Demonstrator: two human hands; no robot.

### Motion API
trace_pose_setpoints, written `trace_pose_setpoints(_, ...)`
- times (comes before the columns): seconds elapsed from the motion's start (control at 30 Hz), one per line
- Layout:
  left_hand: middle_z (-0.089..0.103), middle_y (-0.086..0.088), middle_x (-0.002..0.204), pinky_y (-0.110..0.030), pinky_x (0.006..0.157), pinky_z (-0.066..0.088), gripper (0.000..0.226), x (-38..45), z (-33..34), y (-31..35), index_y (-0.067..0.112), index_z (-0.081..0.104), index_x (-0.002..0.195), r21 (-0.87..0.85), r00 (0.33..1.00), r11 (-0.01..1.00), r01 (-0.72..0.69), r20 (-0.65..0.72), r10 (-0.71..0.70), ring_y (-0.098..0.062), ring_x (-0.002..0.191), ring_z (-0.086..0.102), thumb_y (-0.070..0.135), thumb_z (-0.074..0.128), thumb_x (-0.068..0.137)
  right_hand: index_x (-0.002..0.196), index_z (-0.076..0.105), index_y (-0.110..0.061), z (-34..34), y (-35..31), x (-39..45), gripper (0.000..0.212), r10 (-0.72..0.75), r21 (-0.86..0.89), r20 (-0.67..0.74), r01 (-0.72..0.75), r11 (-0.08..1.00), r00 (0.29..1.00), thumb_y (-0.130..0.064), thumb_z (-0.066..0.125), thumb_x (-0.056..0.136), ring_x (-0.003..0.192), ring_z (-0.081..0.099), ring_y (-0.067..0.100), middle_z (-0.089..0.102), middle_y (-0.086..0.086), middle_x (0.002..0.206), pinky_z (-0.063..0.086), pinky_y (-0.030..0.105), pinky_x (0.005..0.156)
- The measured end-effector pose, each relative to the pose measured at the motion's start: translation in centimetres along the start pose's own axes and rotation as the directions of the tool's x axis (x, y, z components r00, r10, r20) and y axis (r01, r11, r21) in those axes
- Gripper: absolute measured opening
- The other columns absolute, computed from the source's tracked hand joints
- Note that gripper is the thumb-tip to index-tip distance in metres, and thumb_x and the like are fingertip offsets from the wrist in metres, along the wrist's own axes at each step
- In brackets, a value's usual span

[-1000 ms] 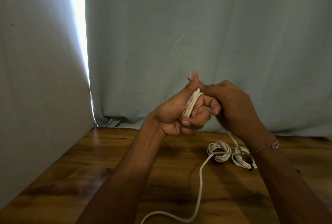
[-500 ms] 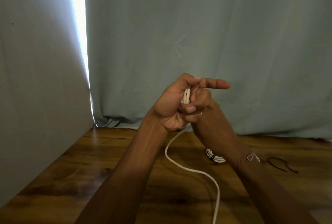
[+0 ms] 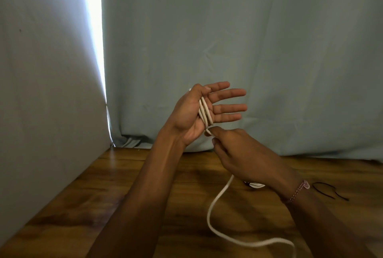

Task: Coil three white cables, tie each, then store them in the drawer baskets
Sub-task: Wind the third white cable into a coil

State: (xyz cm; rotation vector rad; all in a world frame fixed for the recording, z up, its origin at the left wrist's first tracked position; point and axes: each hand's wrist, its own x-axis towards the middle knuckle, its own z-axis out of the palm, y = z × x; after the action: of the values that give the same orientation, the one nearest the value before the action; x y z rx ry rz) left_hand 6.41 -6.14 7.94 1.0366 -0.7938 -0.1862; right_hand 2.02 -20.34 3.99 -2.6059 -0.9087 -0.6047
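My left hand [image 3: 199, 110] is raised above the table, palm toward me, fingers straight and spread. Several turns of a white cable [image 3: 205, 113] are wound across its palm. Just below it my right hand [image 3: 244, 152] pinches the same cable close to the coil. The cable's loose tail [image 3: 215, 212] drops from that hand, loops over the wooden table [image 3: 72, 206] and runs off the bottom edge. Behind my right wrist a small part of another coiled white cable [image 3: 257, 184] shows on the table; the rest is hidden.
A thin black tie [image 3: 329, 192] lies on the table to the right of my right wrist. A pale blue curtain [image 3: 269, 50] hangs behind the table and along its left side, with a bright gap of light at the corner.
My left hand's fingers have uncurled from the coil and spread straight. My right hand has come down below the left hand, drawing the cable with it. The loose tail has shifted on the table.
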Motion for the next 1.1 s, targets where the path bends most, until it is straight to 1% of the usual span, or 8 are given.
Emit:
trace_pose_setpoints(0.23,0.066,-0.021,0.131,-0.063,0.105,0.044,0.046,0.6,-1.1,-1.0,-0.002,0.036,0.146,0.096,0.998,0.995,0.008,-0.066,-0.001,-0.053,0.119,0.06,0.019,0.022,0.107,0.11,0.046,-0.03,-2.6,-1.3,-1.1,0.015,0.047,0.063,-0.162,-0.037,0.997,0.986,-0.024,0.057,0.1,0.064,0.058,0.007,0.059,-0.011,0.075,0.046,0.023,0.053)
trace_pose_setpoints(0.33,0.064,-0.024,0.133,-0.057,0.096,0.053,0.045,0.7,-1.2,-1.2,0.001,0.04,0.145,0.163,0.995,0.986,0.019,-0.097,-0.003,-0.05,0.121,0.06,0.02,0.024,0.107,0.111,0.041,-0.031,-4.0,-1.8,-1.7,0.031,0.027,0.115,-0.206,-0.003,0.993,0.978,-0.02,0.065,0.095,0.066,0.063,0.009,0.066,-0.006,0.08,0.055,0.033,0.059)
trace_pose_setpoints(0.47,0.068,-0.024,0.124,-0.04,0.063,0.058,0.044,0.5,-0.8,-1.1,-0.002,0.043,0.143,0.273,0.995,0.961,0.054,-0.099,-0.028,-0.034,0.078,0.073,0.016,0.027,0.106,0.112,0.044,-0.034,-5.6,-1.5,-2.1,0.041,0.057,0.28,-0.189,-0.002,0.96,0.98,-0.015,0.073,0.09,0.087,0.068,-0.002,0.074,-0.008,0.087,0.053,0.017,0.068)
trace_pose_setpoints(0.57,0.072,-0.021,0.104,-0.039,0.056,0.058,0.04,0.0,0.1,-0.9,-0.001,0.046,0.139,0.347,0.993,0.933,0.097,-0.103,-0.065,-0.032,0.064,0.071,0.017,0.026,0.109,0.115,0.046,-0.031,-6.5,-0.4,-2.3,0.044,0.047,0.363,-0.201,0.03,0.931,0.979,-0.01,0.073,0.089,0.092,0.07,-0.001,0.076,-0.014,0.087,0.05,0.014,0.07)
trace_pose_setpoints(0.77,0.058,-0.021,0.066,-0.021,0.042,0.024,0.065,0.2,0.6,-1.8,0.012,0.068,0.09,0.429,0.981,0.883,0.189,-0.04,-0.19,-0.009,0.036,0.028,0.056,0.023,0.107,0.105,0.058,-0.014,-6.9,0.7,-1.7,0.036,-0.241,-0.088,-0.545,0.231,0.969,0.803,-0.021,0.083,0.081,0.074,0.062,0.006,0.065,-0.005,0.087,0.049,0.015,0.063)
trace_pose_setpoints(0.9,0.048,-0.014,0.057,-0.019,0.038,0.014,0.117,0.3,0.5,-1.9,-0.006,0.055,0.131,0.317,0.941,0.901,0.296,0.068,-0.333,-0.005,0.034,0.02,0.085,0.0,0.083,0.092,0.07,-0.003,-6.8,2.5,-1.5,0.038,-0.33,-0.287,-0.674,0.177,0.941,0.661,-0.037,0.083,0.081,0.075,0.054,0.009,0.063,0.009,0.088,0.045,0.012,0.067)
trace_pose_setpoints(1.0,0.049,-0.012,0.053,-0.02,0.036,0.012,0.127,0.4,0.4,-1.8,-0.015,0.046,0.132,0.281,0.904,0.912,0.298,0.223,-0.364,-0.005,0.033,0.02,0.089,-0.004,0.079,0.089,0.075,-0.001,-6.4,3.4,-1.3,0.024,-0.372,-0.371,-0.684,0.14,0.918,0.628,-0.024,0.082,0.085,0.077,0.061,0.016,0.067,0.015,0.09,0.043,0.008,0.073)
trace_pose_setpoints(1.1,0.048,-0.012,0.052,-0.021,0.035,0.012,0.13,0.4,0.0,-1.5,-0.019,0.047,0.126,0.274,0.867,0.911,0.309,0.313,-0.388,-0.004,0.031,0.021,0.091,-0.001,0.076,0.097,0.077,0.0,-5.6,3.7,-1.0,0.014,-0.454,-0.457,-0.641,0.168,0.873,0.619,-0.012,0.076,0.09,0.083,0.069,0.027,0.071,0.018,0.096,0.053,0.024,0.074)
